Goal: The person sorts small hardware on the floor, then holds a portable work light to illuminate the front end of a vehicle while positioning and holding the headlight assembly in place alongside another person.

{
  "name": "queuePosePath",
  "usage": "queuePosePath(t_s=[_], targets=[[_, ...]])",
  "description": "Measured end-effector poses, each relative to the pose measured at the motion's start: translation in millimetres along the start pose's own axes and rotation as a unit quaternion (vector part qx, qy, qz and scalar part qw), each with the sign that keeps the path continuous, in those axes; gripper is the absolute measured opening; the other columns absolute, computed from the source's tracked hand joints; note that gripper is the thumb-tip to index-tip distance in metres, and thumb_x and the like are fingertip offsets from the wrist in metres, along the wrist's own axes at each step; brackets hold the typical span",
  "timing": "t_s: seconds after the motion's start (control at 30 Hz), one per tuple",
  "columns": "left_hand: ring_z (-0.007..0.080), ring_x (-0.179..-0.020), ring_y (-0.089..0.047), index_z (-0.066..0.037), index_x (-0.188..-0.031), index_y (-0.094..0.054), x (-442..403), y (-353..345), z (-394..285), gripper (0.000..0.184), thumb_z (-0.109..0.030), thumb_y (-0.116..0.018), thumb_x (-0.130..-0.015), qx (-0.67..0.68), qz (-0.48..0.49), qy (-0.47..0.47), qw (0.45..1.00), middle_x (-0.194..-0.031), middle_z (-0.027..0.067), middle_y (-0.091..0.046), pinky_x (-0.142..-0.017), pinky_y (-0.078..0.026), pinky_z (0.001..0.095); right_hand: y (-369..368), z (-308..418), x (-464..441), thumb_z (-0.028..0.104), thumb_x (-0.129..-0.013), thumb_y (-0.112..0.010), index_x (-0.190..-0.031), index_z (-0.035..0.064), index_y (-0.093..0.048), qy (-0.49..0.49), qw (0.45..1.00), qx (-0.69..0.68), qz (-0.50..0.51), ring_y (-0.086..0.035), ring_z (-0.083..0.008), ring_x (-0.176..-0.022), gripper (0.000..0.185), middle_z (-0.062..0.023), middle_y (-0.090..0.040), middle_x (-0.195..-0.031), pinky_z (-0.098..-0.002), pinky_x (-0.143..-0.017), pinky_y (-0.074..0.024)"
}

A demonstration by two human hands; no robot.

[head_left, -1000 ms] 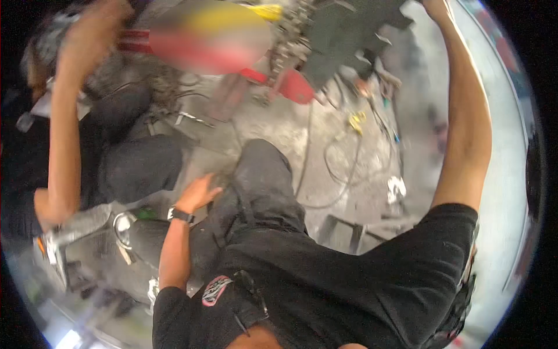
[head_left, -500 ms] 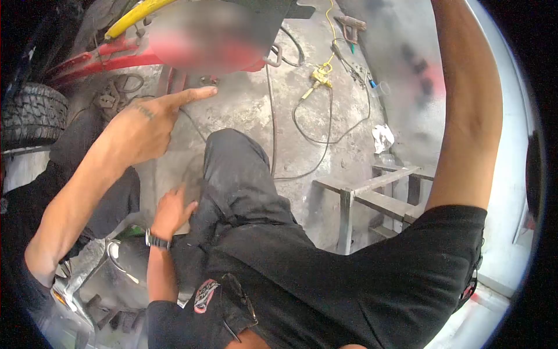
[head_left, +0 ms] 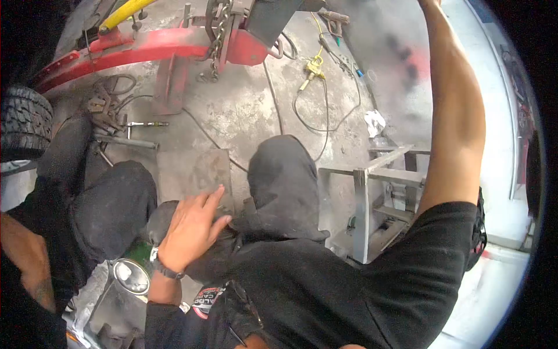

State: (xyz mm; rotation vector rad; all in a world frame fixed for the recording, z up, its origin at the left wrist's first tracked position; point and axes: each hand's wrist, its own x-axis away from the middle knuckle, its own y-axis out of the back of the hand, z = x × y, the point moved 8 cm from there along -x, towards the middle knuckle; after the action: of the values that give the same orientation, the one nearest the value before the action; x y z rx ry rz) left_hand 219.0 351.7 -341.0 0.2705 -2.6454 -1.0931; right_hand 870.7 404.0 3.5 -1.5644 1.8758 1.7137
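Note:
My left hand (head_left: 195,230) wears a dark wristwatch (head_left: 168,271). Its fingers are stretched out with the thumb apart, and nothing is in it. It hovers by my bent leg (head_left: 283,186), near a flat greyish board (head_left: 197,168) on the floor. My raised right forearm (head_left: 459,110) runs up the right side and leaves the view at the top edge. The right hand itself is cut off there, so its fingers do not show.
Another person's arm (head_left: 26,256) and dark trousers (head_left: 113,209) are at left. Ahead stand a red metal beam (head_left: 145,46) and a hanging chain (head_left: 221,35). A metal frame stand (head_left: 361,215) is at right. Cables, a ratchet (head_left: 145,123) and a tyre (head_left: 23,122) lie around.
The other person's pointing hand has withdrawn to the lower left. My left hand has shifted lower and nearer, fingers spreading. The view has moved, showing the chain and more of the beam.

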Motion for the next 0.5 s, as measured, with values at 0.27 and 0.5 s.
queuePosePath(t_s=[0.27,0.5], targets=[[0.0343,-0.106,-0.059,-0.003,-0.135,-0.053,-15,-11,17,0.06,-0.032,-0.071,-0.085,-0.047,-0.027,0.009,0.998,-0.113,0.016,-0.063,-0.094,-0.044,0.0427,-93,-77,234,0.024,-0.083,-0.06,-0.097,-0.0063,-0.068,-0.227,0.951,-0.135,0.163,-0.07,-0.0353,-0.092,0.034,-0.0255,-0.07,-0.095,-0.043,-0.08,-0.0539],[0.0363,-0.107,-0.057,-0.001,-0.133,-0.054,-27,2,19,0.062,-0.038,-0.069,-0.086,-0.068,-0.068,0.123,0.988,-0.115,0.0186,-0.062,-0.094,-0.042,0.0452,-345,-113,480,0.017,-0.078,-0.071,-0.085,0.0053,-0.076,-0.434,0.828,-0.109,0.339,-0.073,-0.0225,-0.076,0.015,-0.0132,-0.075,-0.086,-0.0374,-0.065,-0.0576]])
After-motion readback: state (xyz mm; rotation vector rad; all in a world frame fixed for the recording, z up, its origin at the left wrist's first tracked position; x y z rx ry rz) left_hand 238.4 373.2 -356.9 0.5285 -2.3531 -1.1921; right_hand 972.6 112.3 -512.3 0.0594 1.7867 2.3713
